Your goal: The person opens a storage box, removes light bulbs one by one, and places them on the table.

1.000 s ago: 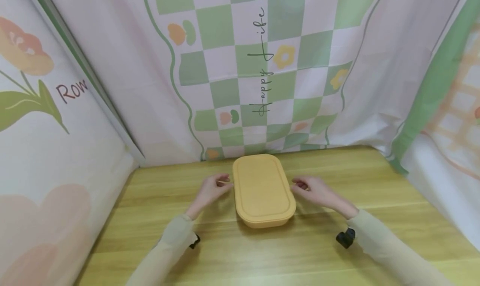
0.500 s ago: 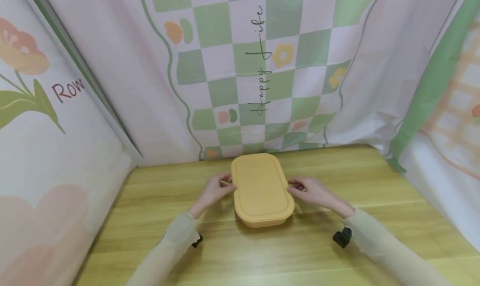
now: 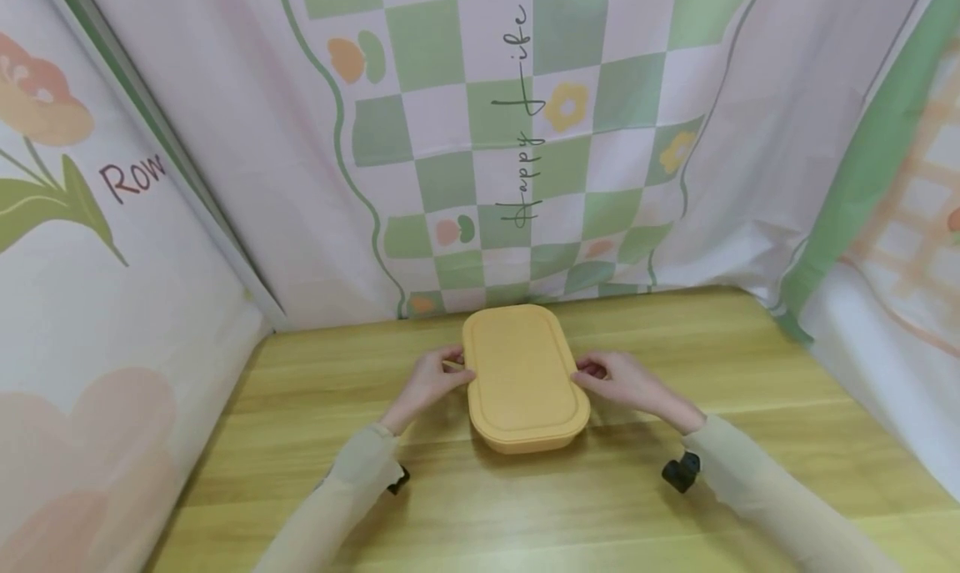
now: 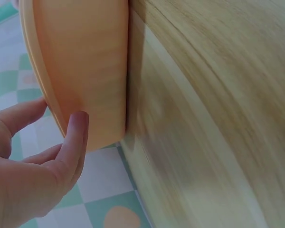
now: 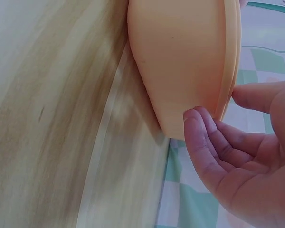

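Note:
A yellow-orange lidded food container (image 3: 527, 377) with rounded corners sits on the wooden table, its lid on top. My left hand (image 3: 432, 379) grips its left rim, thumb at the lid's edge and fingers curled under the lip. On the opposite side my right hand (image 3: 621, 380) pinches the right rim in the same way. The left wrist view shows the container's smooth side wall (image 4: 88, 61) with the fingertips (image 4: 78, 121) against it below the lip. In the right wrist view the thumb (image 5: 251, 96) touches the lid edge, and the inside of the container is hidden.
The wooden table (image 3: 480, 515) ends at a hanging green-and-white checked curtain (image 3: 517, 139), close behind the container. A printed fabric wall (image 3: 112, 306) stands at the left, another curtain (image 3: 900, 306) at the right. Black wrist cameras (image 3: 681, 472) are strapped under the sleeves.
Both hands have moved inward from just beside the container and now grip its two rims. The container has stayed in place on the table.

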A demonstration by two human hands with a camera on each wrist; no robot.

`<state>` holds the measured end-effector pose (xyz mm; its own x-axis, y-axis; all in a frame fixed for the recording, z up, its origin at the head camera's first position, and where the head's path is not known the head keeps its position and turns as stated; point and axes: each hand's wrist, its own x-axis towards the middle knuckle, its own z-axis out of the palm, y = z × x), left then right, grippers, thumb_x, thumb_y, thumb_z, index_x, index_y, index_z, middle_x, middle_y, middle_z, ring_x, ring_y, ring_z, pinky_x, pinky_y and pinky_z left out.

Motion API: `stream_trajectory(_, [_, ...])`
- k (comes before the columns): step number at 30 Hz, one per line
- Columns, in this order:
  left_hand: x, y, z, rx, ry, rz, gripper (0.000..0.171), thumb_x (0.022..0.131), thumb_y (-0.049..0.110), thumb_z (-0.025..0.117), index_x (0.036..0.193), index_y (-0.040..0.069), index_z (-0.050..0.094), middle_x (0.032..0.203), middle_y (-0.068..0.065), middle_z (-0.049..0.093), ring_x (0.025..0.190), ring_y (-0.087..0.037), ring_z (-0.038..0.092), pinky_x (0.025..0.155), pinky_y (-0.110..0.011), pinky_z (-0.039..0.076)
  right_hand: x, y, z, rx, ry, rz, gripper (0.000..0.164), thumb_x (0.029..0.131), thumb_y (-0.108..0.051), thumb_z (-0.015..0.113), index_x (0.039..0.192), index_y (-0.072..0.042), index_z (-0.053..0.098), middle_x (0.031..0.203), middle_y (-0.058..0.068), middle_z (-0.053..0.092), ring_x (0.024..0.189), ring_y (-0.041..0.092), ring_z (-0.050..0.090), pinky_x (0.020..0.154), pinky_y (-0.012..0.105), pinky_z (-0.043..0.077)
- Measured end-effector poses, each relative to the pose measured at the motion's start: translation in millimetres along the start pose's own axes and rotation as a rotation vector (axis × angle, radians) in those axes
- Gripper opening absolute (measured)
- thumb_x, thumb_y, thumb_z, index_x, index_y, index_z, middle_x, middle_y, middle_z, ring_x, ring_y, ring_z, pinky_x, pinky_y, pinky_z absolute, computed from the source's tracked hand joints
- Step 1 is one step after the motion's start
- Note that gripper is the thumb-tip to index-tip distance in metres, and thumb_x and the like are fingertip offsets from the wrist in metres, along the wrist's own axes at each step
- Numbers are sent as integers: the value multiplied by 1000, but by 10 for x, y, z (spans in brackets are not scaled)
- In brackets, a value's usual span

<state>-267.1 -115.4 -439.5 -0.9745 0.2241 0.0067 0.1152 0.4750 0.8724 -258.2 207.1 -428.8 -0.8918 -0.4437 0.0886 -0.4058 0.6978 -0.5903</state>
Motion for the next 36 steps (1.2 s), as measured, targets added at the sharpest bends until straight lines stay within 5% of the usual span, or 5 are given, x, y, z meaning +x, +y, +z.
stream_trajectory(36, [17,71,-1,37,2,-24,45,88,13,73,128,-5,63,115,-18,69,97,-28,70,81,-34,62,6,-77,-44,2,28,2,29,95,-25,64,106,1,71,85,3,72,72,6,60,63,18,51])
